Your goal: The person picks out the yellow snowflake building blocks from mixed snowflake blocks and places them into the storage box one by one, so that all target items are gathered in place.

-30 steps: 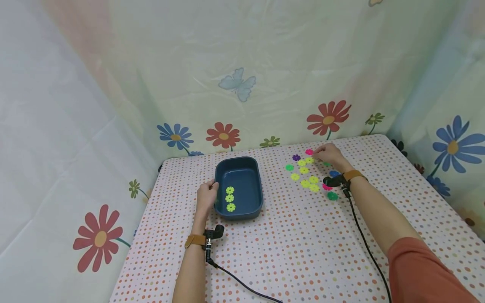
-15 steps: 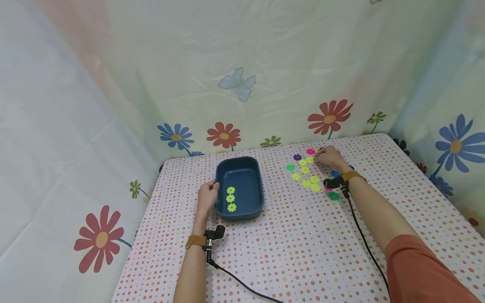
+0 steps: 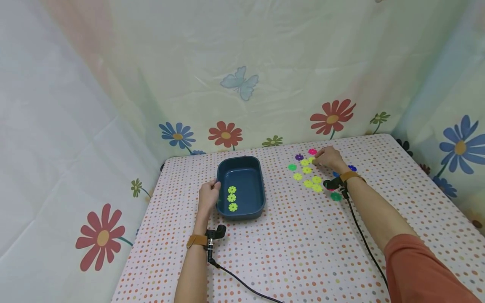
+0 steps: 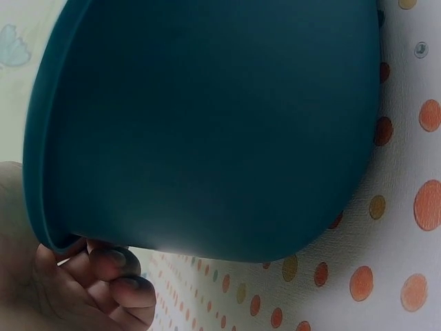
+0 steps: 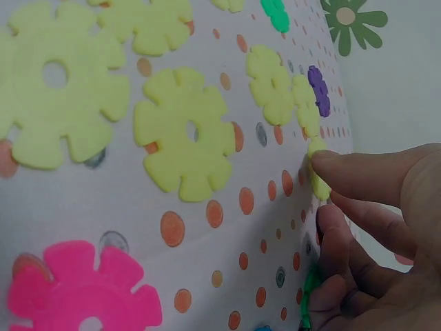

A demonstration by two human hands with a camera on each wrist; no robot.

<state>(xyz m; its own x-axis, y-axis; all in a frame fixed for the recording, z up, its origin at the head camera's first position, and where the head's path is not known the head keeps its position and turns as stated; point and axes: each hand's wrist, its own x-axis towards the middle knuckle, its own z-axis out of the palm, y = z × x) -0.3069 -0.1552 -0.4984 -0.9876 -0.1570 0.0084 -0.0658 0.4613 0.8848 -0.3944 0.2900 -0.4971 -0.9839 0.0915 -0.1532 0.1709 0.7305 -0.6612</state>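
Observation:
A dark blue tub [image 3: 259, 181] stands left of centre on the table, with three yellow flower-shaped discs [image 3: 232, 198] in a row along its left side. My left hand [image 3: 208, 195] grips the tub's left rim; in the left wrist view the curled fingers [image 4: 131, 293] sit under the lip. At the right, my right hand [image 3: 329, 158] is at the far side of a scatter of discs. Its thumb and index finger pinch a yellow flower-shaped disc [image 5: 319, 176], close to the tabletop. Its other fingers curl near a green disc [image 5: 309, 293], partly hidden.
Several yellow discs [image 3: 308, 183] lie around the right hand, with a purple disc [image 3: 299, 157], a pink disc [image 3: 312, 151], green discs [image 3: 292, 167] and blue discs [image 3: 352, 168]. A black cable [image 3: 363, 227] trails from each wrist camera. Flower-printed curtain [image 3: 242, 113] borders the table.
The right hand's fingertips have shifted slightly toward the person, from beside the pink disc to the yellow disc. The left hand keeps its grip on the tub, which stays in place.

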